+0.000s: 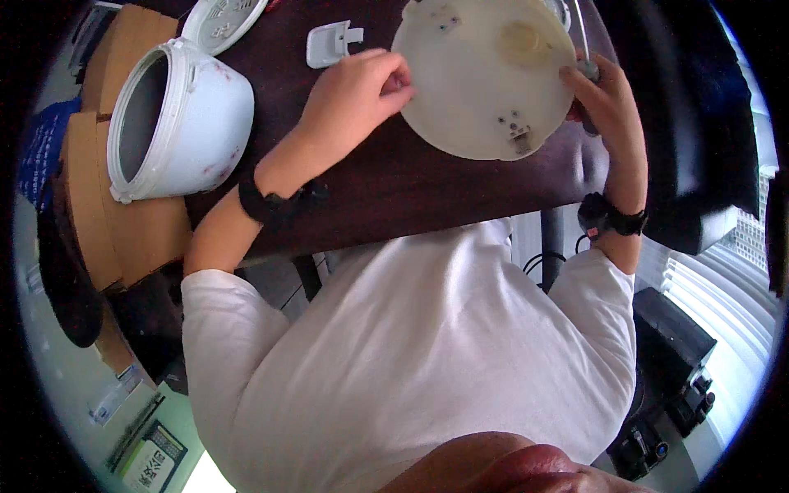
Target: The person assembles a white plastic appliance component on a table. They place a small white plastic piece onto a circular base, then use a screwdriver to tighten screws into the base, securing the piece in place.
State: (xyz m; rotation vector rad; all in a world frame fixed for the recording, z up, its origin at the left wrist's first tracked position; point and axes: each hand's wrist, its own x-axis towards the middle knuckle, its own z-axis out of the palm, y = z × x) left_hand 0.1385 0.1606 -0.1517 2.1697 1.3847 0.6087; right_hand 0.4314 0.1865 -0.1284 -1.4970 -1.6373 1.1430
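Note:
A cream-coloured round plastic base [468,90] with small holes, metal bits and a yellowish stain is tilted over the dark table. At its left rim is my left hand [362,90], fingers curled closed; whatever they may pinch is too small or hidden to make out. By the opposite rim, my right hand [610,94] is closed round the grey and dark handle of a screwdriver [582,33], its thin metal shaft pointing away from me. The right thumb lies close to the base's edge. A small white plastic piece with a tab [327,45] sits just beyond my left hand.
On the left a white tub-shaped housing [209,119] lies on its side, its hollow facing left. Behind it is a white round slotted cover [218,20]. Brown cardboard [140,234] stands along the table's left side. A black object [690,123] stands at the right.

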